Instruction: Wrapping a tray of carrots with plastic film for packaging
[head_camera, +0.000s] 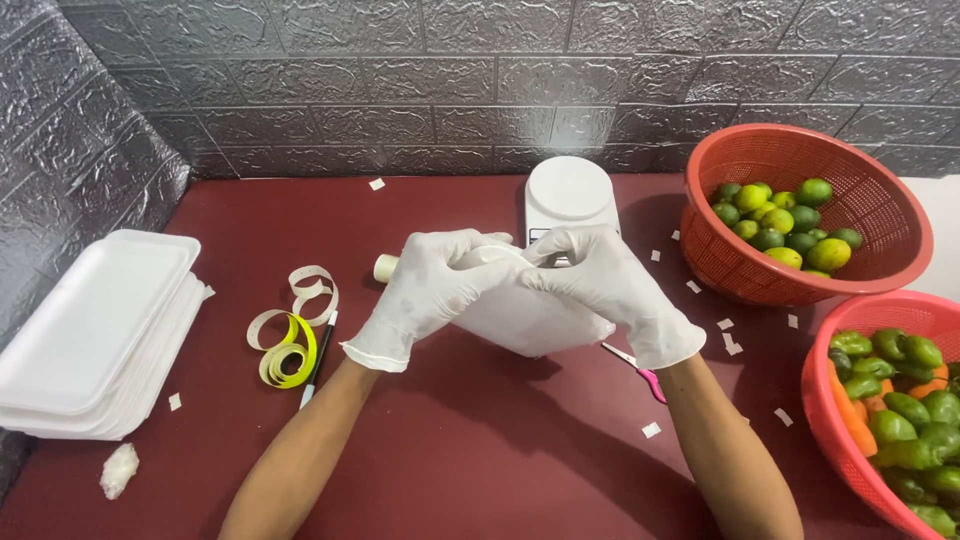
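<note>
Head view shows both gloved hands meeting over the middle of the dark red desk (470, 440), each clenched on the top edge of a white packet (525, 320) that looks like a thin, smooth plastic bag or wrapped tray. The left hand (430, 290) pinches the packet's upper left corner, the right hand (605, 285) its upper right, fingertips nearly touching each other. The packet hangs just below and between the two grips, its long axis running left to right, tilted down toward the right; neither hand is clearly nearer. Behind the hands stands a white kitchen scale (567, 195) with a round glossy platform. To the left lie a stack of white foam trays (95, 335) and a curled yellow and white tape (290, 345). To the right, two red mesh baskets hold green limes (785, 225) and green peppers (905, 410). Small paper scraps dot the desk.
</note>
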